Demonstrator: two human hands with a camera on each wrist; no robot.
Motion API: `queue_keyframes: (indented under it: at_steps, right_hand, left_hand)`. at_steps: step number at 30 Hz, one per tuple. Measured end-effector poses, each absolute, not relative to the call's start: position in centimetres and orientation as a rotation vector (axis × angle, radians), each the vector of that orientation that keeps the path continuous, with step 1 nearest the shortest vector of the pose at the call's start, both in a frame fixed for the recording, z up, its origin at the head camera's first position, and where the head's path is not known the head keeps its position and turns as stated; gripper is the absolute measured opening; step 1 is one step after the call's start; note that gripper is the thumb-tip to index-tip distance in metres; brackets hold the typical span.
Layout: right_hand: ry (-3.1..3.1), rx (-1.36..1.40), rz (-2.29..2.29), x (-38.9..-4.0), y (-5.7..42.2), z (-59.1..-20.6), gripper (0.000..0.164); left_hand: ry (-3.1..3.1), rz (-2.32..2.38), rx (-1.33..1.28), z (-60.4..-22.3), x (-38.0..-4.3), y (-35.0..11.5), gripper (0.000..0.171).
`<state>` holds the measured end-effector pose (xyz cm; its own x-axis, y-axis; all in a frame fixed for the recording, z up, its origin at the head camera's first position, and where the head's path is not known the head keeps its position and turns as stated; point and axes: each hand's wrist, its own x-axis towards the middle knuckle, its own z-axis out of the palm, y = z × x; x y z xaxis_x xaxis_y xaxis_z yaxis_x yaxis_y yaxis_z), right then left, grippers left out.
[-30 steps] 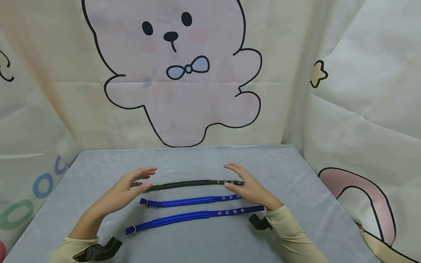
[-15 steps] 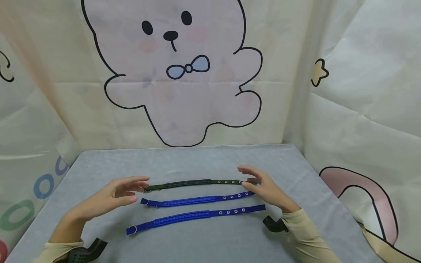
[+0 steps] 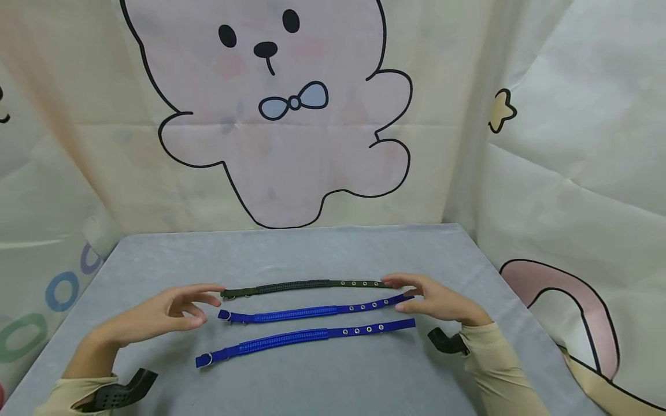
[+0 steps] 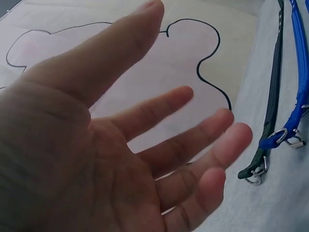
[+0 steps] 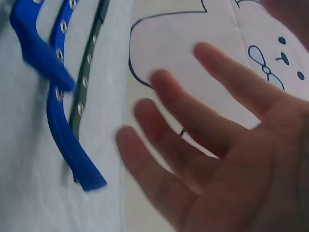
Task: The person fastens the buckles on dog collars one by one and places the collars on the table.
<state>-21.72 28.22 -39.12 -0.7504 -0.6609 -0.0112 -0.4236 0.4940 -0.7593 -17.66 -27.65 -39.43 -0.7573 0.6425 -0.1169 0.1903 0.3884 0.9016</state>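
Fingers (image 4: 212, 130) of the left hand (image 3: 156, 315) and right hand (image 3: 442, 300) are spread, released, grasping nothing. Between them on the grey counter (image 3: 322, 254) lie a dark green collar (image 3: 302, 285) and two blue collars (image 3: 312, 312), flat, unbuckled, roughly parallel; laying-out looks finished.

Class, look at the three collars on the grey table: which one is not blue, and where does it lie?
The dark green collar, farthest from the person. The two nearer collars, the middle and the nearest, are both bright blue.
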Motion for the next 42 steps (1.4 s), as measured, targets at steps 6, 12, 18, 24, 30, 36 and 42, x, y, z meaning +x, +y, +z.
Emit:
queue_keyframes:
  at_steps: [6,12,18,24,30,36,42]
  right_hand:
    - [2.345,-0.933,-1.046,-22.0,28.9,-38.9,0.049]
    - [2.235,-0.936,-1.062,-22.0,29.4,-39.4,0.040]
    - [2.237,-0.880,-1.005,-22.1,29.7,-39.7,0.043]
    - [2.245,-0.803,-0.969,-22.1,29.8,-40.1,0.041]
    - [2.211,-0.664,-0.999,-22.0,29.8,-40.2,0.033]
    - [2.246,-0.681,-0.979,-22.1,29.4,-39.9,0.024]
    - [2.304,-0.758,-0.963,-22.0,29.1,-39.5,0.023]
  left_hand:
    - [2.153,1.309,0.735,-39.8,-17.8,-28.5,0.035]
    - [2.045,1.311,0.781,-40.8,-18.0,-28.6,0.028]
    - [1.987,1.252,0.683,-42.2,-18.2,-27.4,0.041]
    - [1.942,1.210,0.665,-43.3,-18.5,-26.0,0.038]
    - [1.963,1.190,0.691,-43.8,-18.8,-25.5,0.022]
    - [2.034,1.161,0.716,-43.6,-18.7,-25.7,0.007]
    - [2.079,1.161,0.697,-42.3,-18.3,-25.5,0.012]
